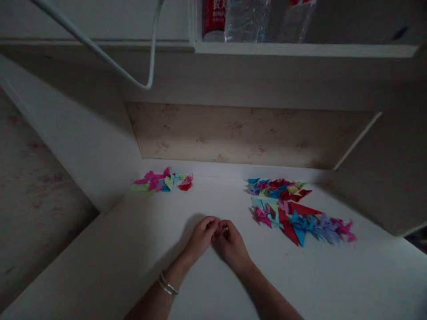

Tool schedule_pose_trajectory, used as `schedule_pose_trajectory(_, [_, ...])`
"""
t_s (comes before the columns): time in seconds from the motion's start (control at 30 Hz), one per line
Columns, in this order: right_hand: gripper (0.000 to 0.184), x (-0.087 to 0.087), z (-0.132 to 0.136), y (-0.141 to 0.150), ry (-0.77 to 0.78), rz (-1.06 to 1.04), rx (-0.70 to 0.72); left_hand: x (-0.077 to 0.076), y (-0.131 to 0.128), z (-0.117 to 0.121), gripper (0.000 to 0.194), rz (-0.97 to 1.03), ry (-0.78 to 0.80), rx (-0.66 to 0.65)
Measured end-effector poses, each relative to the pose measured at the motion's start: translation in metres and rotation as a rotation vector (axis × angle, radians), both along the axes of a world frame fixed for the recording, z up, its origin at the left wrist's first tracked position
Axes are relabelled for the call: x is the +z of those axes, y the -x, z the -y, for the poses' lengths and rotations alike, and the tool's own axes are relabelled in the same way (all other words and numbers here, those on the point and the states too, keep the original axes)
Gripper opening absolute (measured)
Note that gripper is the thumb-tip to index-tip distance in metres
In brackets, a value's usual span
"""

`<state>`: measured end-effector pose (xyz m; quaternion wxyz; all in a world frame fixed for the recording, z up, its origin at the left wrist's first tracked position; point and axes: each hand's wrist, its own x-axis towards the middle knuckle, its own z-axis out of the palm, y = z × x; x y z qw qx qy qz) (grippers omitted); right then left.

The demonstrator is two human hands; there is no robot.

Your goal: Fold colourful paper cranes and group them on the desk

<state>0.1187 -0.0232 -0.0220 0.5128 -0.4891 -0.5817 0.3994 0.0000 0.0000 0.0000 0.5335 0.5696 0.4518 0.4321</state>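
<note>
My left hand (202, 236) and my right hand (231, 246) meet over the middle of the white desk (213, 289). Fingers on both are curled in and pinched together, fingertips touching or almost so. Whatever they hold, if anything, is hidden by the fingers and too small to name. To the right of my hands lie several colourful folded paper pieces (300, 226) in a long cluster, with another cluster of folded paper (278, 189) behind it. A smaller group of folded paper pieces (162, 180) rests at the back left.
A shelf (300, 50) overhangs the desk, bearing a red can (214, 20) and clear plastic bottles (247, 20). A white cable (110, 62) dangles at upper left. Side panels (76, 133) stand left and right, with flowered wallpaper (233, 133) behind.
</note>
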Motion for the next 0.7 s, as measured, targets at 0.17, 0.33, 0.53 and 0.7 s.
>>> schedule_pose_trajectory(0.17, [0.005,0.003,0.000,-0.001,-0.014,-0.015,0.027,-0.005,0.000,-0.003,0.033,0.028,0.006,-0.004])
schedule_pose_trajectory(0.33, [0.004,0.007,0.001,-0.001,-0.020,0.020,0.044,-0.007,-0.001,-0.004,0.032,0.039,0.010,-0.003])
schedule_pose_trajectory(0.53, [0.016,0.008,0.002,-0.001,0.020,-0.014,0.056,-0.013,0.001,-0.006,0.036,0.011,0.006,0.013])
schedule_pose_trajectory(0.7, [0.027,0.006,0.001,-0.002,0.042,-0.012,0.019,-0.010,0.002,-0.005,0.036,0.011,0.014,0.020])
